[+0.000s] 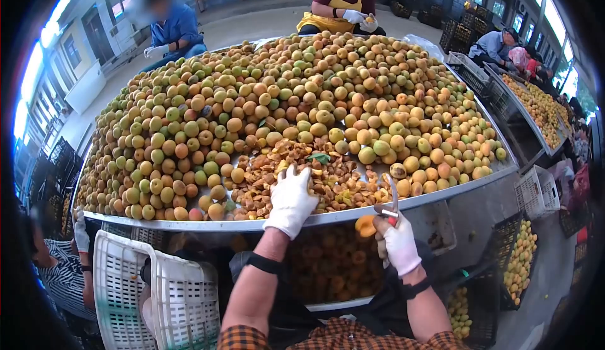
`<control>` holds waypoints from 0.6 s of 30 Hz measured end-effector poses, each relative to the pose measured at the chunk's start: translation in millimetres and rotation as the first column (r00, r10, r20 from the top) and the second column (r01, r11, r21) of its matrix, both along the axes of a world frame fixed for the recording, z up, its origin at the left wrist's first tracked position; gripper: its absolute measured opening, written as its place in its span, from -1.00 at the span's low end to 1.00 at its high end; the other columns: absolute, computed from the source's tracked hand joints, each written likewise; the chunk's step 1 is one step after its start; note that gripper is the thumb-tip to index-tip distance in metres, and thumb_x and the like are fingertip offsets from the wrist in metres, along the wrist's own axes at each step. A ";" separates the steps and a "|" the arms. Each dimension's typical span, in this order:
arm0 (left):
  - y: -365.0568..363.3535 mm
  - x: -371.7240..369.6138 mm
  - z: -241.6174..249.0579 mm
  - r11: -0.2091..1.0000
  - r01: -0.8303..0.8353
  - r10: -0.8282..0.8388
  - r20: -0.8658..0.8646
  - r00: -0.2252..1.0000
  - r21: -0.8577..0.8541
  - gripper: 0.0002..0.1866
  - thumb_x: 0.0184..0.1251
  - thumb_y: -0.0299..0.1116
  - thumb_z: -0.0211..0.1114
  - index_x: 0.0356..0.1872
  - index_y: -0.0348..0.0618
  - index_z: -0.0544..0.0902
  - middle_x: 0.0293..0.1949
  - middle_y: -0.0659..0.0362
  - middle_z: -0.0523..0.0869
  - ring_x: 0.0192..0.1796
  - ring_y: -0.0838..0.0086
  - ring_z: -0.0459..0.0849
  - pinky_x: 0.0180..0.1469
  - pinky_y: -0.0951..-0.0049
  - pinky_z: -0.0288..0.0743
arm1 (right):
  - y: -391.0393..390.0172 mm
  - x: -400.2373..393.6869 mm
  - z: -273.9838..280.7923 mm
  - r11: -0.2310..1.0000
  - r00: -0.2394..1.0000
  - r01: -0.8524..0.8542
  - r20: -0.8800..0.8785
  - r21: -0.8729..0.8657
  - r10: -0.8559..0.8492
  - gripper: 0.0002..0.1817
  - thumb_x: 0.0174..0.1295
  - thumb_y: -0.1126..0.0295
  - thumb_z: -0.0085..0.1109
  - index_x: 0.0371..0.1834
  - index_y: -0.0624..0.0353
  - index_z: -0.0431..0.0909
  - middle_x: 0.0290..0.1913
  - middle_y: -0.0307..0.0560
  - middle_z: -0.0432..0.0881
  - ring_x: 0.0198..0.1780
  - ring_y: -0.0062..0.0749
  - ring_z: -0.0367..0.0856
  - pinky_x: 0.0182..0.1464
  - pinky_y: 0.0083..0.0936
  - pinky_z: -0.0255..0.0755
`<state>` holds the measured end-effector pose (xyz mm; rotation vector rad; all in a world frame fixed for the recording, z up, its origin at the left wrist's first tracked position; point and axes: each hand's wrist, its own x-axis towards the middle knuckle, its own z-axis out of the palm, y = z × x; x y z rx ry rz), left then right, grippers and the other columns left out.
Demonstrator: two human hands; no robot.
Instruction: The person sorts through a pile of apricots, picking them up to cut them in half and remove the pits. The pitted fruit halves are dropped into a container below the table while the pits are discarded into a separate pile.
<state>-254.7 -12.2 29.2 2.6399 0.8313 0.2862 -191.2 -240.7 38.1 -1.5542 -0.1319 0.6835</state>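
Observation:
My left hand, in a white glove, reaches over the table's near edge with fingers apart. It touches a heap of brownish apricot pits and scraps; nothing shows in its grasp. My right hand, gloved with the finger ends bare, is closed on a small curved knife with some red at its handle. The blade points up and away from me. Between the same hand's fingers sits an orange apricot half. Whole apricots, green to orange, cover the metal table around the scraps.
Below the table's edge lies a container of apricot halves. A white plastic crate stands at my left, black crates of apricots at right. Two people sit across the table; another person is at far left.

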 end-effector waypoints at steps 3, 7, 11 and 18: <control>20.1 -3.0 -8.1 0.982 0.186 -0.163 -0.331 0.929 0.041 -0.21 -0.06 -0.22 0.40 0.35 0.25 0.37 0.43 -0.07 0.22 0.46 -0.07 0.16 0.40 -0.12 0.13 | -6.7 7.2 -18.3 0.984 0.991 0.098 -0.101 0.149 -0.083 -0.64 0.31 0.37 0.16 0.13 0.23 0.43 -0.58 -0.26 0.39 -0.79 -0.66 0.25 -0.76 -0.67 0.13; 64.4 15.7 -20.3 0.988 0.099 -0.040 -0.418 0.908 0.120 -0.28 0.07 -0.31 0.32 0.36 0.25 0.35 0.44 -0.01 0.21 0.47 -0.02 0.14 0.37 -0.24 0.08 | -3.6 16.3 -20.5 0.974 0.977 0.129 -0.194 0.185 -0.093 -0.71 0.31 0.40 0.16 0.06 0.20 0.47 -0.60 -0.32 0.34 -0.77 -0.71 0.21 -0.74 -0.69 0.10; 63.5 56.0 7.6 0.949 0.085 0.012 -0.303 0.953 0.305 -0.67 0.09 -0.34 0.27 -0.05 0.09 0.65 0.23 0.00 0.46 0.36 0.04 0.32 0.26 -0.28 0.17 | -9.6 21.5 -26.3 0.956 0.970 0.179 -0.206 0.233 -0.131 -0.78 0.30 0.42 0.17 -0.03 0.21 0.50 -0.62 -0.33 0.34 -0.78 -0.72 0.19 -0.76 -0.67 0.08; 7.1 195.9 -0.8 0.997 0.082 -0.082 0.085 0.993 -0.001 -0.56 0.26 0.03 0.22 -0.13 -0.16 0.63 -0.17 -0.06 0.72 -0.06 0.04 0.66 -0.05 0.15 0.52 | -16.4 23.9 -42.0 0.928 0.921 0.286 -0.334 0.237 -0.199 -0.81 0.27 0.49 0.17 -0.07 0.24 0.50 -0.65 -0.27 0.37 -0.82 -0.63 0.24 -0.78 -0.62 0.11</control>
